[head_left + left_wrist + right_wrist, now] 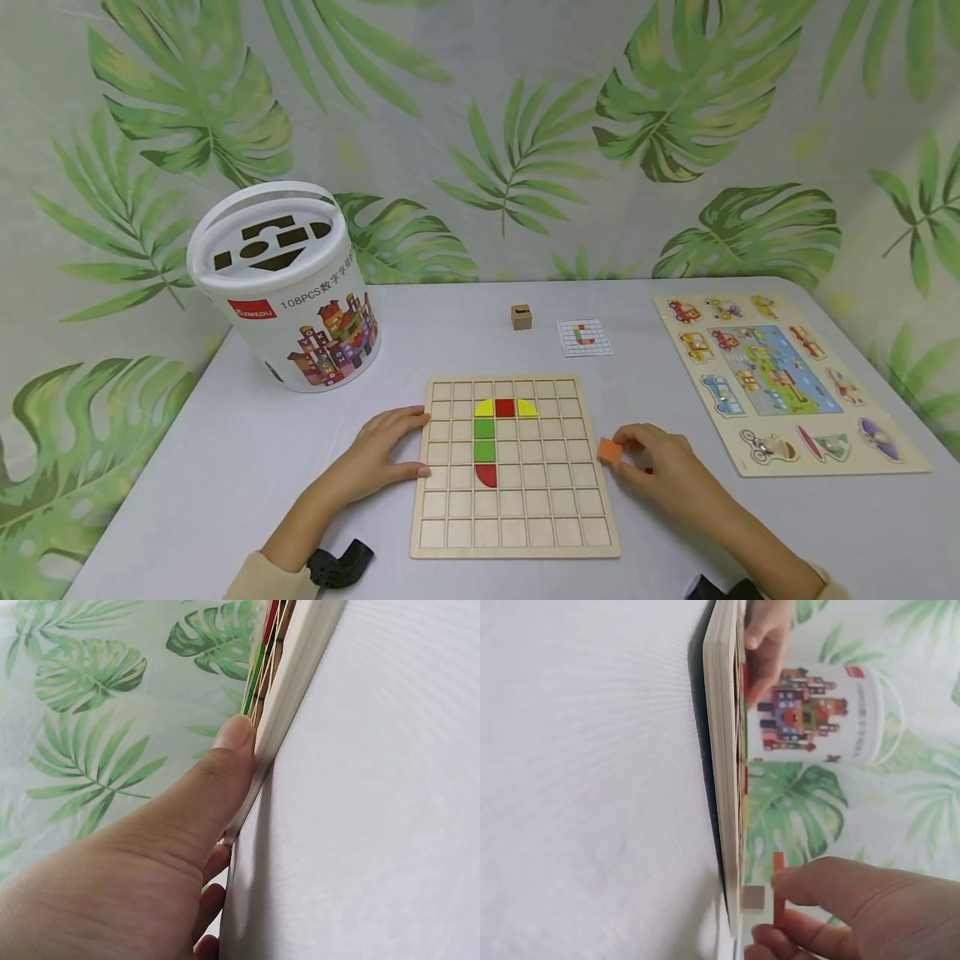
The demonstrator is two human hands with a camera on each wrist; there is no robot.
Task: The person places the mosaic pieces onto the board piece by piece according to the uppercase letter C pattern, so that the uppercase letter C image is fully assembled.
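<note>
A wooden grid board (517,529) lies flat in the middle of the table. Its cells hold two yellow rounded tiles with a red square tile (505,407) between them, green square tiles (484,451) below the left one, and a red rounded tile (486,476) under those. My left hand (375,454) rests at the board's left edge, thumb and fingers spread along it; the left wrist view has the thumb (217,772) against the rim. Just off the right edge, my right hand (667,467) pinches an orange square tile (609,451) between thumb and fingers. A small red bit shows beside those fingers.
Behind the board are a small wooden cube (521,317) and a card (584,338) printed with a coloured grid pattern. A large white lidded bucket (300,333) stands at the back left. On the right lies a picture puzzle board (708,425) with vehicle pieces.
</note>
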